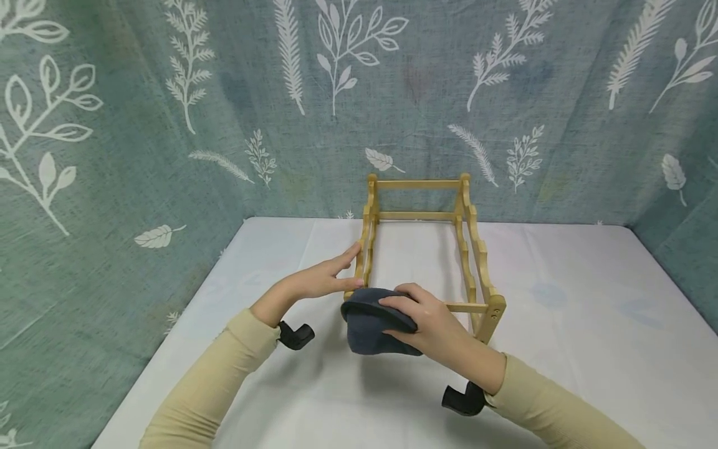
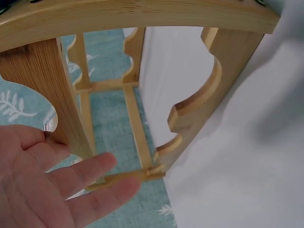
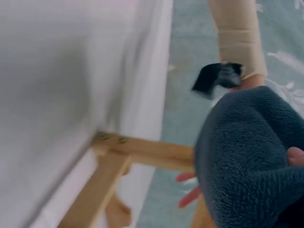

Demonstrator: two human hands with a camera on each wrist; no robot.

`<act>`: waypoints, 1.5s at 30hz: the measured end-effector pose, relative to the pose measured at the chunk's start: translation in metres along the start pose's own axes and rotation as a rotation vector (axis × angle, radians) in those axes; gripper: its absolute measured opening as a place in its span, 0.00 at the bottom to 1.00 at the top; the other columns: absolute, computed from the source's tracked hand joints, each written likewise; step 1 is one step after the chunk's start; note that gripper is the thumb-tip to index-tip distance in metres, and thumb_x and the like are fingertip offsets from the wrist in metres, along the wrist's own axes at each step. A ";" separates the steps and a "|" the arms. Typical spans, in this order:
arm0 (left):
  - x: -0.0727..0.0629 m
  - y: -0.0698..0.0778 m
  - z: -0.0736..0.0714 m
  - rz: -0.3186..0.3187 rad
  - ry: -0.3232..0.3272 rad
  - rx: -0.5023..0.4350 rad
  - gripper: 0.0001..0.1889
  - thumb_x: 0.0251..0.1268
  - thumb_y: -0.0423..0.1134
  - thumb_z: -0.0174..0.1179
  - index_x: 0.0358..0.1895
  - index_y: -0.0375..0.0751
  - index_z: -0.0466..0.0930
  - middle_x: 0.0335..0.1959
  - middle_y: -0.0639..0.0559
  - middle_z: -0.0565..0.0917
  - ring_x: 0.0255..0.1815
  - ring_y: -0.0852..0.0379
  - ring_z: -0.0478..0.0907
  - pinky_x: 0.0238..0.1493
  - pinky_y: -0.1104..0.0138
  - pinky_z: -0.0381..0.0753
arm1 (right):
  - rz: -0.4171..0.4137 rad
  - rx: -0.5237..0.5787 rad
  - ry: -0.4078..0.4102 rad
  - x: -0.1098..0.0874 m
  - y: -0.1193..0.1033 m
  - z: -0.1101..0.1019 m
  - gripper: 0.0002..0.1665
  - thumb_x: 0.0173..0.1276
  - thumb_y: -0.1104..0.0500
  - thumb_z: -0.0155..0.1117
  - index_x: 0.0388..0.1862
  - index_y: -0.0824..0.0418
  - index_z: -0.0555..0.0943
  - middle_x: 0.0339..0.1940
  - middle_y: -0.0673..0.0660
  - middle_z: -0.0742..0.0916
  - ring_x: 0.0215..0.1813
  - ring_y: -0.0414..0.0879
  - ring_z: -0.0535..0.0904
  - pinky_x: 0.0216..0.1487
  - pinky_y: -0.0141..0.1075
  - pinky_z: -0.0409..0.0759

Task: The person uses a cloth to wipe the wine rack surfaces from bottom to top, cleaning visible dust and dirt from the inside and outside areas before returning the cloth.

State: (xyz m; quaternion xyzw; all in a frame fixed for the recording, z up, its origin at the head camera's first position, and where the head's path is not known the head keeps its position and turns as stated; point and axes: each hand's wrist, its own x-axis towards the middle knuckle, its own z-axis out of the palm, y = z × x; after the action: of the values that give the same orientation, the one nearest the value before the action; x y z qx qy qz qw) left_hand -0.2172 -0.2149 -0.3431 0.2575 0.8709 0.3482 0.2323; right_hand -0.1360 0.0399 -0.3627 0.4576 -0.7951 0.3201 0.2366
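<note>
My right hand (image 1: 434, 324) grips a dark blue, fuzzy, cap-like cloth thing (image 1: 370, 333) above the near end of a light wooden rack (image 1: 493, 315). In the right wrist view the cloth thing (image 3: 237, 161) looks plush and folded, hiding most of the hand. My left hand (image 1: 316, 279) has its fingers stretched out along the rack's left side rail. From the left wrist view, the left hand (image 2: 42, 185) touches a notched wooden side piece (image 2: 57, 90), its other fingers straight and apart.
The rack has wavy, notched side rails and crossbars (image 1: 417, 216) at its far end. It stands on a white-covered table (image 1: 561, 349). A green-grey leaf-print cloth (image 1: 415, 75) hangs behind and at both sides. Black wrist mounts (image 1: 296, 337) sit under both wrists.
</note>
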 end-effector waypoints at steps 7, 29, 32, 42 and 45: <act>-0.001 -0.002 -0.001 0.001 0.005 0.016 0.47 0.62 0.63 0.48 0.73 0.50 0.27 0.74 0.53 0.32 0.73 0.44 0.46 0.68 0.49 0.51 | -0.106 0.040 0.030 0.006 -0.009 0.006 0.29 0.42 0.63 0.78 0.47 0.59 0.79 0.44 0.58 0.79 0.44 0.48 0.79 0.45 0.33 0.80; 0.001 -0.003 0.000 -0.010 0.000 -0.009 0.49 0.59 0.67 0.48 0.72 0.52 0.27 0.74 0.55 0.32 0.72 0.43 0.47 0.67 0.46 0.52 | -0.028 -0.121 -0.139 -0.006 -0.007 0.036 0.26 0.47 0.57 0.76 0.47 0.58 0.80 0.41 0.56 0.80 0.42 0.45 0.79 0.43 0.30 0.79; 0.001 -0.002 0.000 -0.006 0.002 -0.008 0.49 0.59 0.66 0.48 0.73 0.52 0.27 0.74 0.54 0.32 0.72 0.43 0.48 0.67 0.46 0.52 | -0.033 -0.096 -0.053 0.003 -0.009 0.017 0.27 0.45 0.60 0.77 0.47 0.59 0.80 0.42 0.57 0.80 0.42 0.47 0.80 0.43 0.32 0.80; 0.000 0.000 0.001 -0.015 0.013 -0.011 0.50 0.59 0.65 0.51 0.73 0.53 0.28 0.74 0.55 0.34 0.72 0.45 0.50 0.66 0.47 0.54 | 0.084 -0.142 0.038 -0.021 0.002 -0.031 0.31 0.38 0.65 0.79 0.47 0.60 0.80 0.40 0.57 0.80 0.40 0.49 0.80 0.39 0.38 0.82; -0.001 0.000 0.002 -0.015 0.016 -0.018 0.49 0.59 0.63 0.52 0.73 0.53 0.28 0.74 0.55 0.34 0.72 0.46 0.50 0.67 0.48 0.54 | 0.103 -0.207 0.050 -0.037 0.004 -0.050 0.34 0.34 0.66 0.79 0.46 0.60 0.80 0.40 0.58 0.80 0.40 0.50 0.80 0.37 0.39 0.82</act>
State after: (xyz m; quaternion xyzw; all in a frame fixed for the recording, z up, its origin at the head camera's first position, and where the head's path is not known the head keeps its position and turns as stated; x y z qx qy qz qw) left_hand -0.2157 -0.2142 -0.3441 0.2460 0.8716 0.3562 0.2301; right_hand -0.1178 0.0985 -0.3542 0.3809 -0.8402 0.2597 0.2856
